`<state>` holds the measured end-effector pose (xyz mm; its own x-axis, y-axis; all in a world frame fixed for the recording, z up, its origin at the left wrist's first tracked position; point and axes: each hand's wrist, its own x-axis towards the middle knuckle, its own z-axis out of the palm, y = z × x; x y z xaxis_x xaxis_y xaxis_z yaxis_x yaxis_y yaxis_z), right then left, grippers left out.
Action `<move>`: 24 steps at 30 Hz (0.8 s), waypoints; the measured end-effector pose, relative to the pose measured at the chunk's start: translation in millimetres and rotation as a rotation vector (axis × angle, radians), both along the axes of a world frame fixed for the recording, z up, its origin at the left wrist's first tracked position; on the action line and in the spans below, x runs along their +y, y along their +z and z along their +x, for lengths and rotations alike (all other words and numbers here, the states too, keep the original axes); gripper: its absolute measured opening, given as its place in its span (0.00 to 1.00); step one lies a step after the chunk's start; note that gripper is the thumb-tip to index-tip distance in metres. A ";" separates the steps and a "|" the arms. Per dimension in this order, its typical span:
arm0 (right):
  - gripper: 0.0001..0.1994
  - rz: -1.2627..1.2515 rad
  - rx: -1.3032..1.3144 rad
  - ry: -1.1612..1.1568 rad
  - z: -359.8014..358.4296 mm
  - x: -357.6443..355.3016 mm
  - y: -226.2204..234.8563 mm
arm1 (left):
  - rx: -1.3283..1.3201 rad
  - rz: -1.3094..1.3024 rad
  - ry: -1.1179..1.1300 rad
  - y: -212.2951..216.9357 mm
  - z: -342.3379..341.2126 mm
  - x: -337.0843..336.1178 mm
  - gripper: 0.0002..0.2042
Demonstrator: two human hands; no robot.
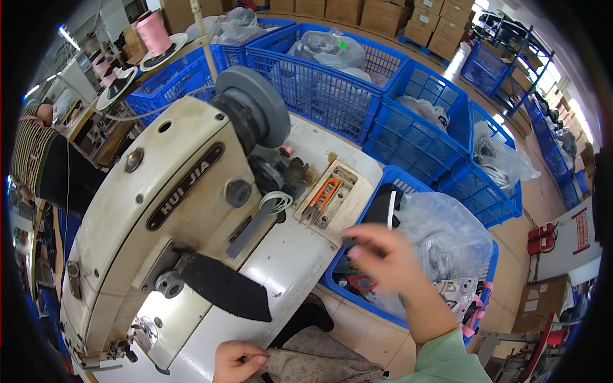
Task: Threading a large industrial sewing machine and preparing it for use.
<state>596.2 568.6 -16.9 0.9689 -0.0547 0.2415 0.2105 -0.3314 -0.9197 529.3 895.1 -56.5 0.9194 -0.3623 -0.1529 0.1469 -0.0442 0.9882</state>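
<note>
Right hand: the right hand (389, 255) is held over the near-left side of the blue plastic crate (406, 181), fingers bent, thumb partly apart; a small dark piece (348, 242) seems to be pinched at the fingertips, but through blur the grip cannot be told.
Left hand: the left hand (239, 362) is kept low above the patterned lap (319, 359), fingers curled; whether anything is held cannot be told.
Crate from hands: the crate is set beneath the right hand and up to the right of the left; the right is clearly nearer. Its long axis appears to be pointed away from the machine, toward lower right.
Crate load: a clear plastic bag (447, 220) and black cloth (381, 205) are contained.
Orange-handled thread snips: the snips (322, 196) are laid in a tray on the machine bed, slanted, beyond the right fingertips.
Surface: the white machine bed (290, 271) is marked by stains and specks; tiled floor (361, 324) is seen below.
Room: the sewing machine (185, 137) is backed by larger blue crates (313, 83) and cartons (377, 16); pink thread cones (154, 35) are mounted upper left, near a co-worker in a striped top (32, 153).
</note>
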 end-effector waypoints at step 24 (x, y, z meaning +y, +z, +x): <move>0.06 -0.411 -0.157 -0.332 82.3 -58.8 -20.4 | 0.199 -0.431 -0.034 -21.2 22.9 13.8 0.13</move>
<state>678.6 509.8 -37.3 0.8662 -0.2220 0.4477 0.1579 -0.7284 -0.6667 552.1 908.9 -77.7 0.8742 -0.4606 -0.1536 0.3403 0.3557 0.8705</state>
